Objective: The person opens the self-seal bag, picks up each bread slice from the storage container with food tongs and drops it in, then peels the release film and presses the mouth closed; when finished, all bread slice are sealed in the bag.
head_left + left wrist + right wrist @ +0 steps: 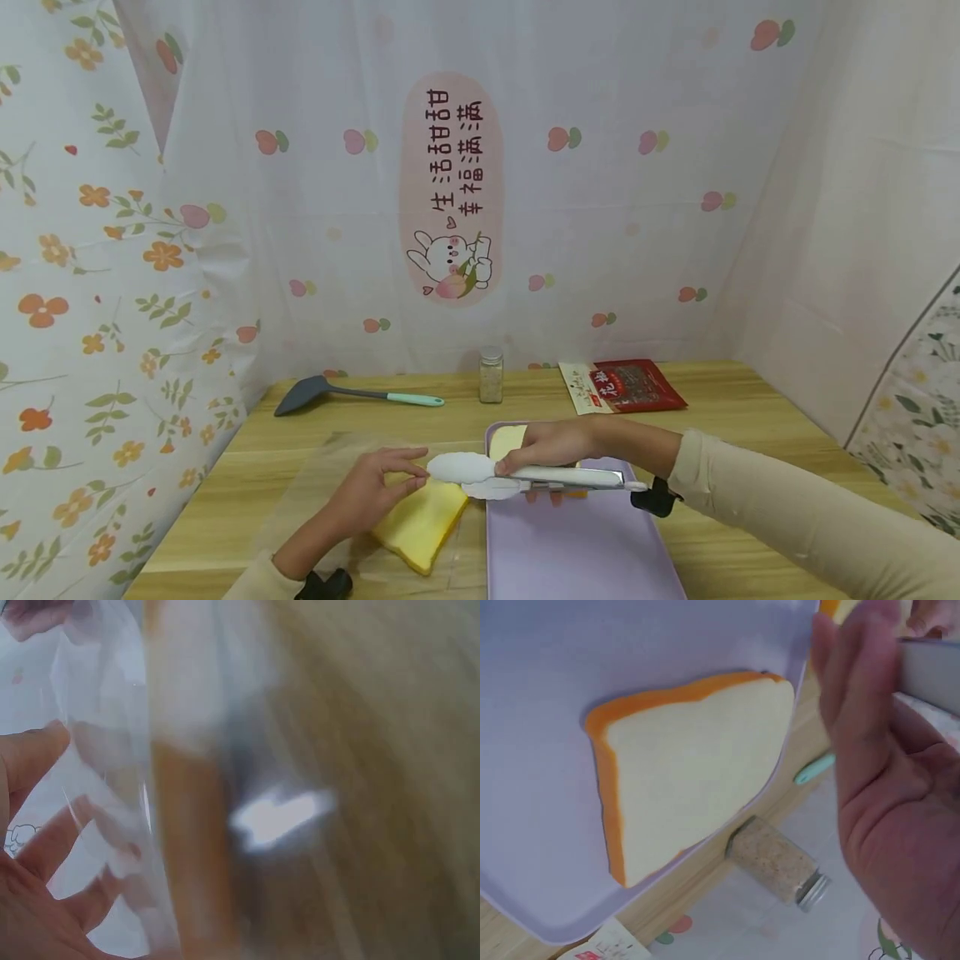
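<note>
My right hand (pixel 555 446) grips a pair of tongs (pixel 577 477) with broad white ends, held level above the lilac tray (pixel 577 550). On that tray lies a bread slice (pixel 697 772) with an orange-brown crust, partly hidden by the hand in the head view. Another bread slice (pixel 423 525) lies left of the tray, at a clear plastic bag or sheet (pixel 322 475). The tong ends hang over its far edge; whether they touch it, I cannot tell. My left hand (pixel 382 487) is beside the tong ends, its fingers extended and spread against the clear plastic (pixel 112 765) in the left wrist view.
A dark spatula (pixel 352 392) with a mint handle lies at the back left of the wooden table (pixel 225 500). Behind the tray stand a spice jar (pixel 491 379) and a red spice packet (pixel 637 385). Patterned curtains (pixel 600 233) enclose the table.
</note>
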### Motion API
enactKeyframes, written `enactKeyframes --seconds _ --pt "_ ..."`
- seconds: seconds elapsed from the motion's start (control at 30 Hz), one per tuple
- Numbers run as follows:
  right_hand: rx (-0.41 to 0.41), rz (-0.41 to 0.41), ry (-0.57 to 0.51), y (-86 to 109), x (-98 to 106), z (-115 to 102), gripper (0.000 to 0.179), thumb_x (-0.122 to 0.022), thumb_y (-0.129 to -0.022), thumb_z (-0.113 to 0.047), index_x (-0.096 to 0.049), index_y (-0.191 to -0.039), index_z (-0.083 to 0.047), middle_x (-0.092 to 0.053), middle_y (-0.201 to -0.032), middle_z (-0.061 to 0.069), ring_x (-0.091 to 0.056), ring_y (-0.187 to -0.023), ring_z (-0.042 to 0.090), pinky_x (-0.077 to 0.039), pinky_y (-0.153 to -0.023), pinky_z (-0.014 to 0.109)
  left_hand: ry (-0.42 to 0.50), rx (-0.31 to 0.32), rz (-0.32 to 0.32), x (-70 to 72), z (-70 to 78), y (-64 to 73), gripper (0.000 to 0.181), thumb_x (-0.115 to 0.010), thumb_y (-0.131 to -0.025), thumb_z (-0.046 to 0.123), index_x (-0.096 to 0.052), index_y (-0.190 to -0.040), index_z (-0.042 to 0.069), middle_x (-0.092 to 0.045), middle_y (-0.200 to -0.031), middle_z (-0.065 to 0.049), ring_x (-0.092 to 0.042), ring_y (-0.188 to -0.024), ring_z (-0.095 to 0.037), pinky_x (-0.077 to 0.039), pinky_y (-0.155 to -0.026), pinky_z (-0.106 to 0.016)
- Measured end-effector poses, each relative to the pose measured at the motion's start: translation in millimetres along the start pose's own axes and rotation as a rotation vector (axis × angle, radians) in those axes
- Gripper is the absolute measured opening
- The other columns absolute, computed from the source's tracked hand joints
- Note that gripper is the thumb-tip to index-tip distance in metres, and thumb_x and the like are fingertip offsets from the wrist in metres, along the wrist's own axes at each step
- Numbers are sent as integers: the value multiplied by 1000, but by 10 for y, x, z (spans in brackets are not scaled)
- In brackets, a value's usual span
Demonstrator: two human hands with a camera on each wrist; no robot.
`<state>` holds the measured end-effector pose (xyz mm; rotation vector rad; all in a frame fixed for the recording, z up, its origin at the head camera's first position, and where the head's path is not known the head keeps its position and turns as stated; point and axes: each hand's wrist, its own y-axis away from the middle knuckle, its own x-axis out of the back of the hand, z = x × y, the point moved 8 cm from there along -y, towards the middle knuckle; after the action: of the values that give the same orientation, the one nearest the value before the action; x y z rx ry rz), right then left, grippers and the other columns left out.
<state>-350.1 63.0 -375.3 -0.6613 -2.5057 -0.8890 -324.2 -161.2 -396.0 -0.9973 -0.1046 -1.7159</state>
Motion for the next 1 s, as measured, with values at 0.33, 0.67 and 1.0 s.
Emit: enactKeyframes --seconds 0.33,0.67,1.0 --pt "-101 -41 -136 200 -102 108 58 -50 -92 -59 -71 -95 -4 -75 -87 14 -61 -49 16 -47 -42 24 50 -15 6 0 -24 -16 12 -71 -92 21 -78 -97 13 -68 -124 -13 -62 -118 -35 -41 -101 -60" --pt "2 -56 -239 113 -413 108 58 -47 -95 -54 -70 -103 -1 -74 -89 14 -60 -51 15 -46 -41 23 9 76 91 96 -100 12 6 -74 -90 18 -78 -94 17 -67 -125 -14 -59 -122 -37 -42 -101 -58" --pt "-13 9 -302 74 -489 106 54 -54 -96 -53 -65 -88 -1 -74 -83 16 -59 -48 13 -46 -41 24 47 93 100 131 -121 16 12 -72 -91 20 -77 -97 12 -65 -129 -14 -55 -126 -39 -44 -100 -58"
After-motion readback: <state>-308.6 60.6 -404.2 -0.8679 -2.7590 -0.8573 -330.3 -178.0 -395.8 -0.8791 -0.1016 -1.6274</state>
